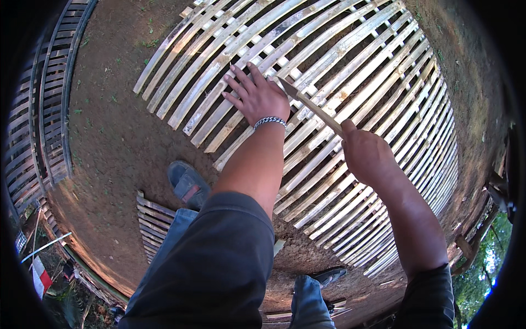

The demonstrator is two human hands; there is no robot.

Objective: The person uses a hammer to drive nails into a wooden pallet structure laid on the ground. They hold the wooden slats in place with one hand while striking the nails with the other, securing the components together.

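A wide panel of pale bamboo slats (329, 159) lies on the ground before me, its long slats crossed by strips beneath. My left hand (258, 97), with a chain bracelet (270, 122) at the wrist, rests palm down on the slats with fingers spread. To its right, my right hand (368, 153) is closed around the handle of a wooden-handled tool (320, 113). The tool slants up to the left over the slats, and its dark metal head comes near my left fingers. Its exact kind is hard to tell.
Bare brown soil (120, 115) surrounds the panel. Another slatted panel (52, 104) stands at the far left, and a smaller slatted piece (150, 225) lies near my left leg. My shoes (188, 182) are on the soil. Loose strips (282, 315) lie at the lower edge.
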